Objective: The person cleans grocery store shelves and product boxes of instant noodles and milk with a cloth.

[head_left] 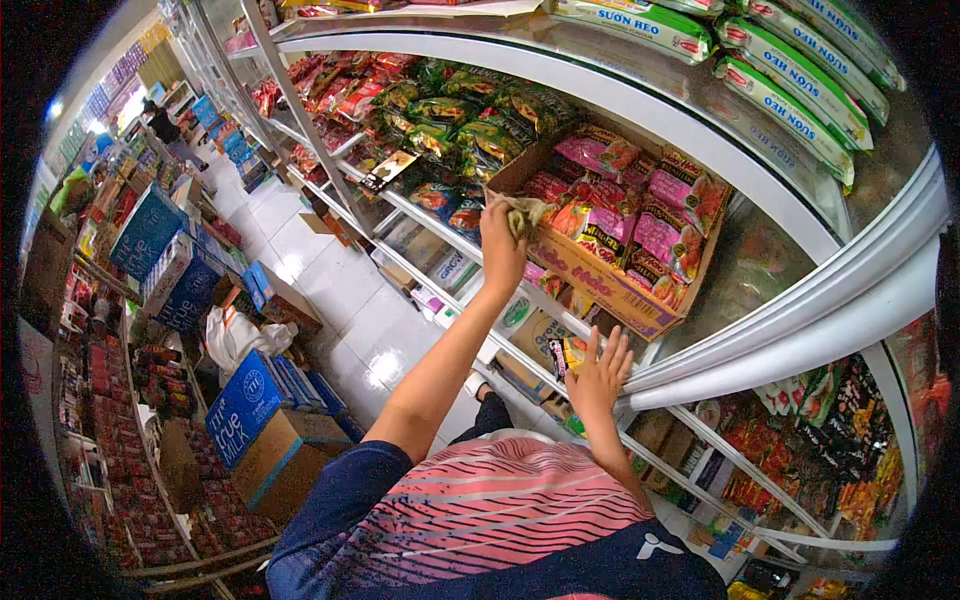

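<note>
My left hand (503, 248) is closed around a crumpled tan cloth (522, 214), at the near left corner of an open cardboard box (610, 290). Pink and red noodle packets (605, 212) fill the box, which sits on a shelf with a white metal front rail (468, 243). Fingers spread, my right hand (598, 375) is by the rail, just below the box's near side, and holds nothing. A small yellow and black label (566, 355) shows beside its fingertips.
Green noodle packets (485, 110) lie left of the box. Long green-and-white packs (790, 110) rest on the shelf above. Behind my left arm, blue milk cartons (245, 400) and a brown box (290, 450) line the tiled aisle (345, 320). A person (165, 125) stands far down it.
</note>
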`<action>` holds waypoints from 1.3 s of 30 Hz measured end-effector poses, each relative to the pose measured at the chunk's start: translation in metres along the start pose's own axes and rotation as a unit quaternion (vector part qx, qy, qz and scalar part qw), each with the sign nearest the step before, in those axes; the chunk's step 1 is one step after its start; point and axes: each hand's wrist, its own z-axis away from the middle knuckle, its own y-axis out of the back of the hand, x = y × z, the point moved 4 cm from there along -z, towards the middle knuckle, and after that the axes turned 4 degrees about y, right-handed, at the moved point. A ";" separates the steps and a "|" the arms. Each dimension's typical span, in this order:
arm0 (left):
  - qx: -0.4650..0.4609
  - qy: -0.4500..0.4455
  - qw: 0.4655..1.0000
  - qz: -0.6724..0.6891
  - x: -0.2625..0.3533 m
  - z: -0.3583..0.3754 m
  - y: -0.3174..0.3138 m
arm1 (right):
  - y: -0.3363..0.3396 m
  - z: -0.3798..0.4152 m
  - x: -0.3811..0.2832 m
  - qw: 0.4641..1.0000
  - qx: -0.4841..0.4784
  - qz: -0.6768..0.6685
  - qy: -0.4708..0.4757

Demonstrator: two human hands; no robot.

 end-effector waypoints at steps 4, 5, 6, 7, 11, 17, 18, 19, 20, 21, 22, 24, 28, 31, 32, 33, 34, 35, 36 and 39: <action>-0.034 -0.043 0.993 -0.104 -0.039 0.046 -0.023 | -0.001 -0.002 -0.006 1.000 0.005 -0.018 0.004; -0.069 -0.057 0.991 -0.100 -0.044 0.051 -0.026 | 0.001 -0.001 -0.004 1.000 0.011 -0.013 0.006; -0.069 -0.060 0.991 -0.095 -0.038 0.045 -0.026 | 0.003 -0.003 -0.003 1.000 0.014 -0.009 0.003; -0.055 -0.013 0.997 -0.061 -0.031 0.033 -0.021 | 0.003 -0.005 -0.003 1.000 0.007 -0.008 0.002; 0.013 -0.032 0.999 0.013 0.020 0.007 -0.001 | 0.003 -0.002 -0.004 1.000 0.005 -0.010 -0.003; 0.004 -0.135 0.986 -0.098 -0.003 0.050 -0.018 | 0.007 -0.001 -0.005 1.000 0.012 -0.016 0.000; -0.047 -0.128 0.986 -0.094 -0.020 0.061 -0.020 | 0.004 -0.001 -0.004 1.000 0.010 -0.013 0.001; -0.100 -0.120 0.984 -0.089 -0.023 0.065 -0.021 | 0.003 0.000 -0.003 1.000 0.008 -0.010 0.000; -0.090 -0.092 0.989 -0.076 -0.024 0.063 -0.022 | 0.004 -0.002 -0.003 1.000 0.011 -0.010 -0.002; -0.091 -0.093 0.989 -0.075 -0.015 0.057 -0.021 | 0.006 -0.003 -0.003 1.000 0.013 -0.019 0.001; -0.079 -0.060 0.994 -0.038 -0.003 0.049 -0.017 | 0.006 0.000 -0.003 1.000 0.011 -0.027 0.005; -0.056 -0.075 0.996 0.007 0.033 0.029 -0.004 | 0.004 0.001 -0.002 1.000 0.017 -0.023 0.007; -0.090 -0.139 0.984 -0.063 0.034 0.043 -0.014 | 0.003 0.000 -0.003 1.000 0.014 -0.015 0.005; -0.152 -0.218 0.962 -0.067 -0.007 0.072 -0.028 | 0.002 0.003 -0.003 1.000 0.015 -0.016 0.004; -0.153 -0.165 0.973 -0.058 -0.012 0.075 -0.031 | 0.002 0.001 -0.002 1.000 0.013 -0.013 0.002; -0.153 -0.170 0.972 -0.056 0.001 0.067 -0.030 | 0.004 -0.003 -0.002 1.000 0.018 -0.012 0.000; -0.147 -0.135 0.979 -0.033 0.019 0.060 -0.025 | 0.005 -0.002 -0.003 1.000 0.013 -0.014 0.001; -0.142 -0.097 0.985 -0.011 0.035 0.056 -0.021 | 0.005 0.001 -0.003 1.000 0.005 -0.016 0.003; -0.147 -0.119 0.982 -0.006 0.051 0.053 -0.020 | 0.004 0.000 -0.002 0.999 -0.010 -0.030 -0.008; -0.222 -0.165 0.960 -0.033 0.060 0.064 -0.030 | 0.010 -0.001 -0.004 0.999 -0.012 -0.047 -0.007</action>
